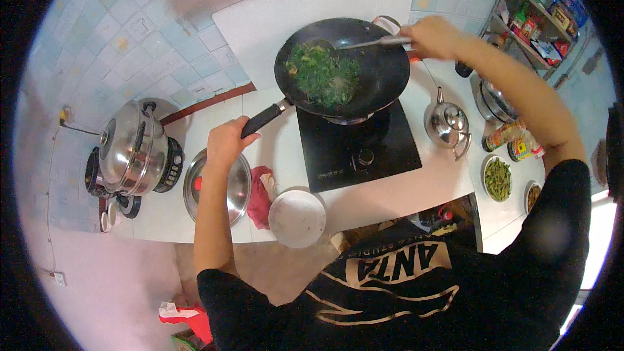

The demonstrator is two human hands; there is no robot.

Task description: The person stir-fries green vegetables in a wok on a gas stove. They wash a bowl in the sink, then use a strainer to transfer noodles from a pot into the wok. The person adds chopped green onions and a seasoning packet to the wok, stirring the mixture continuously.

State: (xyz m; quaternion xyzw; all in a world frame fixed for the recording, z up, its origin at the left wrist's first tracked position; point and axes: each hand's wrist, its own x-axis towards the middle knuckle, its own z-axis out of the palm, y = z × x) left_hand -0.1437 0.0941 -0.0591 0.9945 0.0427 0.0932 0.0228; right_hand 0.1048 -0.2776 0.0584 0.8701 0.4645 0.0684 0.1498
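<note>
A dark wok (378, 80) rests on a black single-burner cooktop (336, 156), its handle pointing to the near left. Chopped leafy greens (324, 73) are heaped in its left half. My left hand (226, 139) grips the black wok handle (262, 121). At the wok's far right rim, my right hand (431, 36) holds a metal spatula or ladle (370, 43), whose head reaches the edge of the greens and is partly hidden. A white bowl (297, 218) stands by the counter's front edge, beside a red cloth (259, 200).
Under my left forearm lies a metal lid (239, 185). A tall steel steamer pot (139, 148) stands further left. On the right are a steel kettle (447, 124), jars (524, 146), a dish of green vegetables (497, 179) and a rack of packets (536, 24).
</note>
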